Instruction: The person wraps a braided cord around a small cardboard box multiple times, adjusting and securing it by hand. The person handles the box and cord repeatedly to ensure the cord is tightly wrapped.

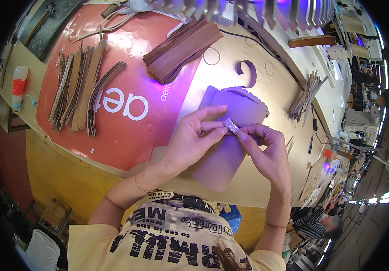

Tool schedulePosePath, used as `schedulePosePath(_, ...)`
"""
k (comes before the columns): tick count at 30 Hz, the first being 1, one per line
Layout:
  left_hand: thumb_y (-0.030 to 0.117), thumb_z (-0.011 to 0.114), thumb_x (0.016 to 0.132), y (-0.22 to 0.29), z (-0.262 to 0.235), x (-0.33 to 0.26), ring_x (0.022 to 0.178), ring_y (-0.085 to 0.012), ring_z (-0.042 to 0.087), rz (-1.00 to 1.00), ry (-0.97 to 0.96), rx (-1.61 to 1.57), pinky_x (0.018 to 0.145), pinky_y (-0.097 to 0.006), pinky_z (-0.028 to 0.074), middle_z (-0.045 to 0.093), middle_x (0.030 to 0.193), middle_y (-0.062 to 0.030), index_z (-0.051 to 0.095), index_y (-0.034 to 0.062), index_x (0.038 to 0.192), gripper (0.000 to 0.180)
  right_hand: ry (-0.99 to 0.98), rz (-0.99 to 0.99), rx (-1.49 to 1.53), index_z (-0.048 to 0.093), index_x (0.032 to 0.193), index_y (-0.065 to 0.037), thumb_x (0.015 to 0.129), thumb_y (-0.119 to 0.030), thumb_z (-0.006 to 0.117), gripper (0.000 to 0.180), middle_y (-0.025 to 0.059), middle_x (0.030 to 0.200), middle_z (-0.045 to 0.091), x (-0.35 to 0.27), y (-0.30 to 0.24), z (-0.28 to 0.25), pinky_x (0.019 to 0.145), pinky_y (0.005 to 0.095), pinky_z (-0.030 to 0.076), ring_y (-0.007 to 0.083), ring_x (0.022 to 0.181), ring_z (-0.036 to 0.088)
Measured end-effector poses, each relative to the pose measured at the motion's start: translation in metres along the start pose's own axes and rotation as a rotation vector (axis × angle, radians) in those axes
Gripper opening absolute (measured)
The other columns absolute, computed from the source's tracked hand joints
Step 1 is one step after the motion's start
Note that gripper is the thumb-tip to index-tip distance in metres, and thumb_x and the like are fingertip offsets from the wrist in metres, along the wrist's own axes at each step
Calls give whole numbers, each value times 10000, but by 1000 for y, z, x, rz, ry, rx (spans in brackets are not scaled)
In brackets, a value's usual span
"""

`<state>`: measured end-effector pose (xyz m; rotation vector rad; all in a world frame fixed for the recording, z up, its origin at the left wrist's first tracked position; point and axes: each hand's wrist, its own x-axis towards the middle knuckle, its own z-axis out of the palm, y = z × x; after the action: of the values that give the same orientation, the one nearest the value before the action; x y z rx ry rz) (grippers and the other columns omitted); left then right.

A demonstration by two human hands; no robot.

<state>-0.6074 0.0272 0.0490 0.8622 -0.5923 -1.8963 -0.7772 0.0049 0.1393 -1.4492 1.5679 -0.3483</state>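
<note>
Between my two hands is a short, pale, patterned strip (231, 125), its ends pinched in the fingertips. My left hand (196, 135) grips one end between thumb and fingers, the index finger stretched out above it. The other end is in the thumb and fingers of my right hand (266, 147). Under both hands lies a flat brownish panel (216, 165), tinted violet by the light. At the panel's far end, a piece with a scalloped edge (251, 97) shows. Just beyond that, a curled brown strip (251, 77) rests on the table.
On a red sheet (127, 140) at left lie several long strips with patterned edges (75, 90). A stack of brown strips (181, 52) sits farther back. A white-and-red bottle (19, 86) stands at far left. Thin offcuts (305, 97) are heaped at right. Metal teeth (275, 13) hang overhead.
</note>
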Motion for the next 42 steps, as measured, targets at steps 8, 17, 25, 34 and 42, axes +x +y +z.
schedulePosePath(8,-20,599,925,0,1,0,954,-75,638,-6,2,-17,871,-210,502,718,1035,-107,447,-45,1379,480,-21,40,57,684,935,64,914,-94,653,162,2,727,631,2,-2,-1,575,204,426,41,656,524)
schedulePosePath(17,-13,585,932,-4,1,0,953,-80,640,16,26,-4,866,-213,501,712,1051,-104,456,-47,1384,472,5,42,79,682,916,51,916,-95,648,149,-13,719,619,3,1,3,573,198,414,31,652,512)
schedulePosePath(25,2,579,938,-9,-2,-1,943,-81,637,50,45,46,881,-226,492,710,1054,-94,422,-57,1409,500,49,21,50,684,887,48,900,-108,659,159,-6,667,607,3,4,7,535,211,406,37,609,508)
schedulePosePath(34,44,657,914,-4,-1,7,864,-71,637,64,119,52,786,-205,502,723,959,-98,402,-87,1401,565,88,46,-26,691,862,36,888,-133,664,173,7,659,617,4,2,11,545,217,419,46,597,517)
schedulePosePath(42,50,693,892,-4,-3,11,791,-77,644,14,147,-44,689,-204,515,718,881,-109,487,-24,1182,363,41,63,-80,673,855,50,902,-123,655,181,-12,687,601,6,-3,6,562,199,415,38,625,510)
